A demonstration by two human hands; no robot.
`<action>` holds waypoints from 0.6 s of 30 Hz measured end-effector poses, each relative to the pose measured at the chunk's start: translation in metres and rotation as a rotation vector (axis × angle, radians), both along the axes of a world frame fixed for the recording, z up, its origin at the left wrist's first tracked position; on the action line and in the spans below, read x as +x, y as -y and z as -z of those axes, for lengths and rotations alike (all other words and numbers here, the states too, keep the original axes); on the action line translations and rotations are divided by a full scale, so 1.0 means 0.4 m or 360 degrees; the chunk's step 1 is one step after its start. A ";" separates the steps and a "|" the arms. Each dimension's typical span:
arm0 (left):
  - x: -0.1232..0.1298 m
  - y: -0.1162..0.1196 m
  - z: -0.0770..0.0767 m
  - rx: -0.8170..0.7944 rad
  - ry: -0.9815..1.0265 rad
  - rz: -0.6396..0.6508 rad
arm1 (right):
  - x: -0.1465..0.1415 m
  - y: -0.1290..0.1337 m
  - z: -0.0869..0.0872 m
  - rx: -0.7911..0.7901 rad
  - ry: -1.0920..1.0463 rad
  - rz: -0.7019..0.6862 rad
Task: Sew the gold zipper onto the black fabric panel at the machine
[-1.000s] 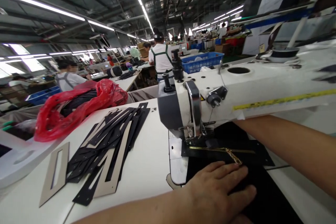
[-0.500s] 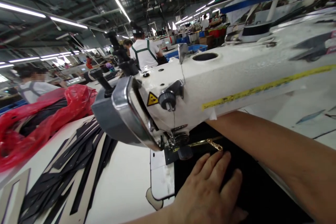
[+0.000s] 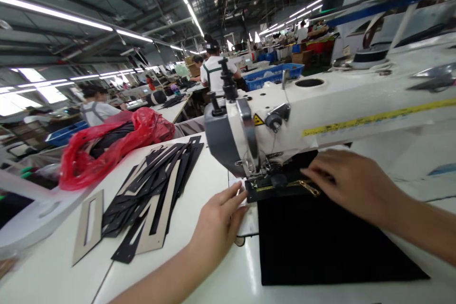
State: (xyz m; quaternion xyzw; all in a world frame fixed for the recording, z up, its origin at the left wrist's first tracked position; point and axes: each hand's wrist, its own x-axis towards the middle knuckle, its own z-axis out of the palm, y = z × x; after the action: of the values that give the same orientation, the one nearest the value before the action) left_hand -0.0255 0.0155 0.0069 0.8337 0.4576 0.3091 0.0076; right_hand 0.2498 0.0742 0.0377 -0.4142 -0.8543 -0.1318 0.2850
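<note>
A black fabric piece point(image 3: 320, 247) lies under the sewing machine head point(image 3: 245, 137). Along its far edge runs a black strip point(image 3: 253, 194) with a gold zipper, whose gold pull point(image 3: 309, 188) lies to the right of the presser foot. At the strip's left end is my left hand point(image 3: 219, 216), fingers stretched out and apart, fingertips touching the strip's edge. My right hand point(image 3: 351, 183) is right of the needle area, its fingers bent together on the black fabric behind the zipper pull; the fingertips are partly hidden.
Left of the machine, black and beige slotted strips point(image 3: 153, 190) lie piled on the white table point(image 3: 228, 275). Behind them sits a red plastic bag point(image 3: 85, 156) with dark pieces inside. A blue crate point(image 3: 274, 76) and several people at workstations are farther back.
My left hand has moved off the fabric's top to the strip's left end. My right hand has come into view from behind the machine arm. The camera view has shifted, showing more of the table.
</note>
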 end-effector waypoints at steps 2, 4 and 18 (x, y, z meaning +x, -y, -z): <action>0.000 -0.023 0.014 0.0111 -0.0089 -0.0005 | -0.050 0.034 0.012 -0.0063 0.0014 -0.0202; 0.009 -0.039 0.024 0.0193 -0.0170 0.0011 | -0.100 0.057 0.034 -0.0063 -0.0024 -0.0383; 0.028 -0.050 0.015 0.0319 -0.0357 0.0124 | -0.184 0.031 0.065 -0.0259 -0.0051 -0.0512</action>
State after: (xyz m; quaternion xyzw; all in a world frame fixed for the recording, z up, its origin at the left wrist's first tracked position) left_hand -0.0145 0.0356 0.0009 0.8767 0.3898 0.2575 -0.1149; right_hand 0.1764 0.0618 0.0117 -0.2959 -0.9127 -0.0084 0.2817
